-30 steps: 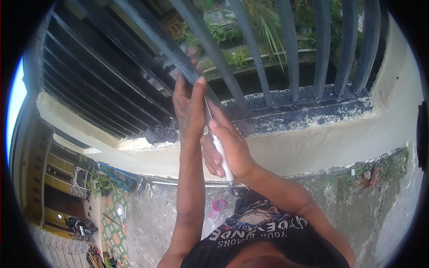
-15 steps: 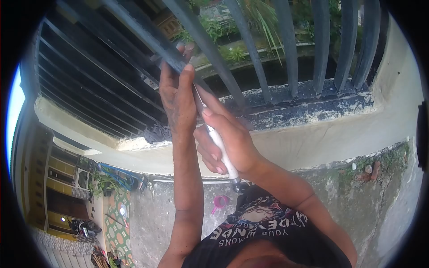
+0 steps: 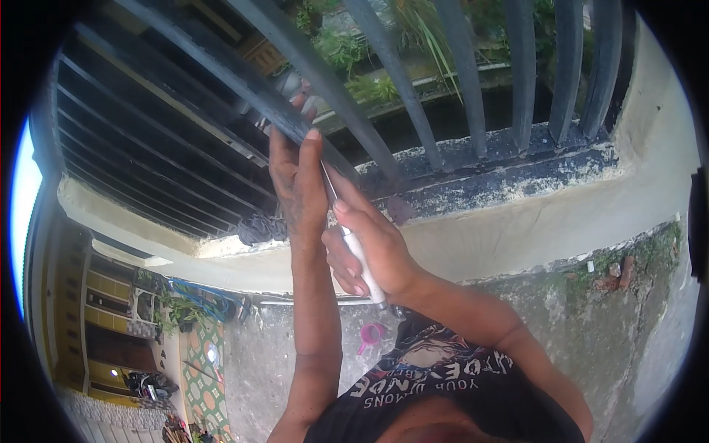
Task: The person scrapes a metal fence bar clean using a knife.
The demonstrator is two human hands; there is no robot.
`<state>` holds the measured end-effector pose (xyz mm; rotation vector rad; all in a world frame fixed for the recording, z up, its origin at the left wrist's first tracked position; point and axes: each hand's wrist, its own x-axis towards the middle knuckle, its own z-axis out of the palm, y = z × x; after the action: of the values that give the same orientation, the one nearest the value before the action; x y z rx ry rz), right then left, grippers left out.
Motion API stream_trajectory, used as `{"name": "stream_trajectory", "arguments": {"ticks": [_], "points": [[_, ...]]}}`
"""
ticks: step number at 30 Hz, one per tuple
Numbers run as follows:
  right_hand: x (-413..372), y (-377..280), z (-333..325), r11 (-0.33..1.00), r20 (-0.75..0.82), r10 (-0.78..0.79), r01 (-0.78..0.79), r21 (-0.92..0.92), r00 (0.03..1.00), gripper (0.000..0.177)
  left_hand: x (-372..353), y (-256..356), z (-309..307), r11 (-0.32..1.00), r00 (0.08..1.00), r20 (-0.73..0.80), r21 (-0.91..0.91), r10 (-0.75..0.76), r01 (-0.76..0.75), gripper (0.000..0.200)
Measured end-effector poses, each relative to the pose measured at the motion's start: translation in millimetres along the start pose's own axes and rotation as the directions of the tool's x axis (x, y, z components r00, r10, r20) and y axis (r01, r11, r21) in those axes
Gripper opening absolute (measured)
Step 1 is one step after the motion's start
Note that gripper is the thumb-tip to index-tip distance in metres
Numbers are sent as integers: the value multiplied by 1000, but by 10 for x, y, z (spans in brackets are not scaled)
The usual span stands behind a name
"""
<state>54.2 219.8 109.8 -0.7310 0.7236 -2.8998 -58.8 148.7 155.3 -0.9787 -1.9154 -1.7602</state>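
My left hand (image 3: 295, 181) is closed around one of the grey metal fence bars (image 3: 221, 70), thumb on the near side and fingertips showing behind it. Just below it, my right hand (image 3: 369, 247) grips the white handle of a thin-bladed tool (image 3: 358, 255). Its narrow metal blade, seen edge-on, runs up from the handle along my left palm to the bar; the tip is hidden at the left thumb. A dark crumpled cloth (image 3: 260, 229) lies on the ledge left of my left wrist.
The bars stand on a low wall (image 3: 473, 247) with a ledge of flaking dark paint (image 3: 502, 181). On the concrete floor below are a pink dipper (image 3: 371, 336) and broken brick pieces (image 3: 620, 272). Plants (image 3: 377, 88) grow beyond the bars. A motorbike (image 3: 150, 385) stands far left.
Both hands and the tool have moved slightly down along the bar, keeping their grips. The view has shifted a little.
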Motion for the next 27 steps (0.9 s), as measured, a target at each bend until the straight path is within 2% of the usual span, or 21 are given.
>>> {"name": "stream_trajectory", "arguments": {"ticks": [4, 7, 8, 10, 12, 14, 16, 18, 21, 24, 25, 27], "points": [[-13, -92, 114, 999, 12, 23, -23, 33, 1000, 61, 14, 57, -10, 996, 999, -22, -79, -41, 39, 52], [-20, 56, -14, 1000, -13, 12, -12, 6, 1000, 61, -50, -61, 1, 997, 999, -32, 69, -29, 31, 51], [-37, 78, -48, 1000, -43, 8, -7, 18, 999, 61, -51, -99, 5, 997, 999, -29, 68, -26, 28, 51], [-47, -26, -6, 998, -41, 24, -22, 59, 999, 61, -56, -73, 38, 998, 998, -25, 13, -57, 57, 52], [-44, -130, 61, 996, 15, 29, -30, 80, 999, 61, -38, -33, 31, 1000, 999, -38, -18, -14, 14, 52], [-43, -49, -5, 999, 37, 26, -28, 42, 999, 60, -26, 23, 14, 1000, 999, -20, 6, -30, 30, 53], [-25, 49, -71, 1000, -19, 16, -17, -23, 1000, 60, -64, -79, 42, 999, 999, -38, -10, -32, 31, 52], [-36, 4, -94, 1000, -35, 25, -26, -8, 999, 60, -87, -109, 73, 996, 995, -48, -10, -84, 83, 52], [-17, -132, 43, 999, 46, 16, -18, 40, 999, 62, -33, 28, 50, 998, 997, -50, -24, -62, 61, 51], [-22, 48, -21, 998, 25, 14, -16, 53, 1000, 62, -62, -71, 6, 999, 999, -51, -31, -14, 13, 52], [-43, 93, -30, 1000, -12, 19, -18, 25, 1000, 62, -101, -170, -7, 999, 997, -53, -14, -54, 53, 52], [-74, 28, -66, 999, 11, 21, -21, 48, 1000, 61, -147, -214, -2, 994, 993, -46, -13, -107, 106, 54]]}}
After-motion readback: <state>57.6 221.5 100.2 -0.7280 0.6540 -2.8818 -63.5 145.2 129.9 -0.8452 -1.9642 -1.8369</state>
